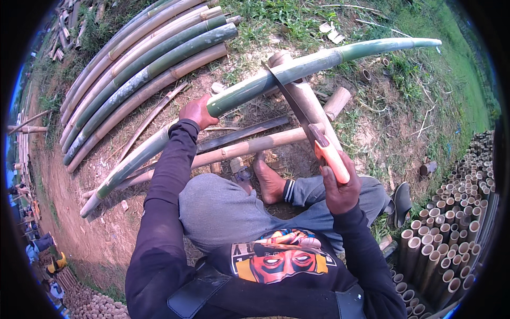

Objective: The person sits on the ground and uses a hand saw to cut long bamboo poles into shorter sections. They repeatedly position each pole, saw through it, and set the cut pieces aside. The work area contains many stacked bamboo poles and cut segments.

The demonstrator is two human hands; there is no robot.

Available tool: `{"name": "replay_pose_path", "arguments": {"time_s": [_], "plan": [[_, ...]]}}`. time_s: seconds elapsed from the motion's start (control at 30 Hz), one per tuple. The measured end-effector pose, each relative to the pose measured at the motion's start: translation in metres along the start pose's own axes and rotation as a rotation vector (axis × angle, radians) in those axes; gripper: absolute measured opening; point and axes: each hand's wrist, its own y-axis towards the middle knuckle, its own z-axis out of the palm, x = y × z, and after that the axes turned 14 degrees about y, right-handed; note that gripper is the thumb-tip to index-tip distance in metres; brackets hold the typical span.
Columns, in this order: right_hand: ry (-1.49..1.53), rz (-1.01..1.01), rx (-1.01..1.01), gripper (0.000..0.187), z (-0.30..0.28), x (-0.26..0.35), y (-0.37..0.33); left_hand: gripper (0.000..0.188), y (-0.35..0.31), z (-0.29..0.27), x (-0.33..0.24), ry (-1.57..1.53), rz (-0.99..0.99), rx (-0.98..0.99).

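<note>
"Bamboo [313,63] — where is it, and how will it handle?"

"Laid across a prop [316,112], slanting from lower left to upper right. Probably stiff, fairly light and slick enough to roll, so best held firmly, clear of the saw [295,109]."

"And the hands?"

"Left hand [197,112] wraps over it, arm stretched forward; right hand [341,186], elbow bent, is curled tightly round the saw's handle — blade crossing the bamboo."
</note>
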Motion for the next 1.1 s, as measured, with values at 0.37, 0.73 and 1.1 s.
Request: {"name": "replay_pose_path", "arguments": {"time_s": [0.37,0.73,1.1], "plan": [[-0.104,-0.006,-0.068,0.039,0.101,-0.063,0.159,0.08,-0.001,-0.002,-0.001,0.029,-0.024,0.004],[0.002,-0.129,-0.039,0.047,0.026,-0.01,0.02,0.078,0.009,0.01,0.005,-0.013,-0.008,-0.023],[-0.074,-0.123,-0.02,0.05,0.014,-0.043,0.003,0.077,0.008,0.004,0.005,0.021,-0.009,0.003]]}}
